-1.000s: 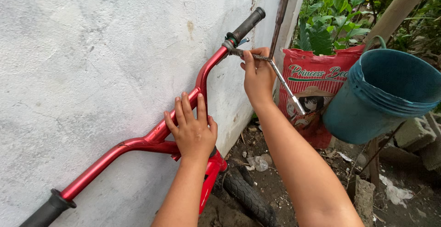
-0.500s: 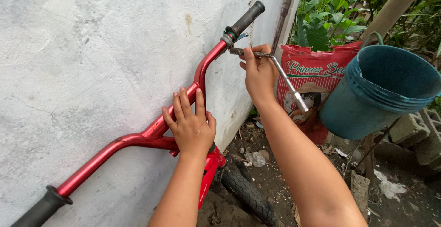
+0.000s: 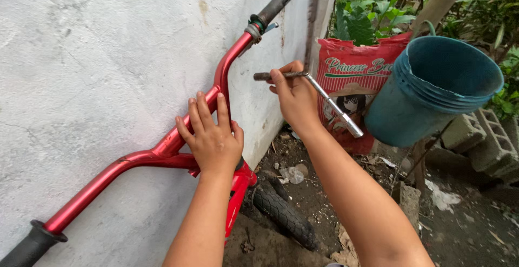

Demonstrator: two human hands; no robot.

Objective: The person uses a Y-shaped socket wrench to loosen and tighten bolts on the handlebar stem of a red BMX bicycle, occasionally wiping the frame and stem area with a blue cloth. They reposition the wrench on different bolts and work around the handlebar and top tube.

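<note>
Your left hand (image 3: 212, 140) lies flat over the middle of the red metal bicycle handlebar (image 3: 162, 149), fingers (image 3: 204, 110) spread upward against the rough white plastered wall (image 3: 92, 56). Your right hand (image 3: 296, 98) grips a silver metal Y-shaped socket wrench (image 3: 324, 98), just beside the bar's upper black rubber grip (image 3: 277, 2) but apart from it. Below, a black knobbly tyre (image 3: 284, 213). To the right, a teal plastic bucket (image 3: 438, 86) tilted before a red printed sack (image 3: 346, 67).

left hand (image 3: 213, 137): palm down, fingers spread | right hand (image 3: 296, 98): fist closed, forearm extended
</note>
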